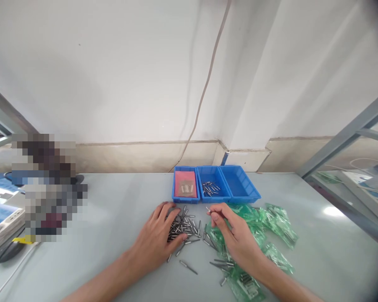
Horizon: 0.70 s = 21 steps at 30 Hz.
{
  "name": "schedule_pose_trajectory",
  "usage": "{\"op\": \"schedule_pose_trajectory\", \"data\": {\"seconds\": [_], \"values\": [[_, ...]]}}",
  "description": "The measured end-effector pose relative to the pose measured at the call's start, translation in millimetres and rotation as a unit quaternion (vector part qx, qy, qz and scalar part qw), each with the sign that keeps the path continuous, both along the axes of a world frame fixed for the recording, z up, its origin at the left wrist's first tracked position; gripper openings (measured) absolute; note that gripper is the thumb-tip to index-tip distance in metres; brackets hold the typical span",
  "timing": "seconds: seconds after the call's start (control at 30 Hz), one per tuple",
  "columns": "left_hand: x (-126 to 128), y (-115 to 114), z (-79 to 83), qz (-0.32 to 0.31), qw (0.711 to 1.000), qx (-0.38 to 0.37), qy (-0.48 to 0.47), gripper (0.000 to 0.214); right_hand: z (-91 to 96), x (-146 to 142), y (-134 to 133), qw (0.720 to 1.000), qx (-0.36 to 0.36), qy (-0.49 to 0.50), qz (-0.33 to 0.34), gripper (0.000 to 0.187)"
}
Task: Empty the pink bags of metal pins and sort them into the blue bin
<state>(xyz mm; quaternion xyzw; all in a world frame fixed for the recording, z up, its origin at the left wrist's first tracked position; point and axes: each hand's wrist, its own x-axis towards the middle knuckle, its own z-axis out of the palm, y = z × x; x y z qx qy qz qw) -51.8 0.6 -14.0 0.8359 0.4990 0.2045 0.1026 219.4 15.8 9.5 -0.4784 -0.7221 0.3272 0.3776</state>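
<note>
My left hand (159, 237) lies on a loose heap of small metal pins (185, 226) on the grey table, fingers spread and slightly curled over the pins. My right hand (231, 233) is pinched on one thin metal pin (208, 209), held just in front of the blue trays. Under and beside my right hand lie several green plastic bags (271, 226), some with pins in them. More pins (189, 267) are scattered near my wrists.
Three blue trays stand side by side at the back: the left one (185, 186) holds a pink sheet, the middle one (212, 187) a few pins, the right one (239, 183) nothing visible. A cable (204, 90) runs up the wall. Metal frame bars rise at the right (343, 138).
</note>
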Motion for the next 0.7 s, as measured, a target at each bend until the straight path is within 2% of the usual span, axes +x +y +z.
{"op": "schedule_pose_trajectory", "data": {"seconds": [0.2, 0.4, 0.7], "values": [[-0.9, 0.0, -0.2, -0.001, 1.0, 0.003, -0.001, 0.048, 4.3, -2.7, -2.5, 1.0, -0.007, -0.01, -0.013, 0.018], [-0.6, -0.6, -0.3, 0.001, 1.0, 0.002, -0.003, 0.048, 4.9, -4.5, -0.5, 0.999, -0.028, -0.012, 0.013, 0.014], [-0.2, -1.1, 0.3, 0.002, 1.0, 0.006, -0.002, 0.047, 4.9, -6.0, 1.8, 0.999, -0.013, 0.02, 0.044, 0.022]]}}
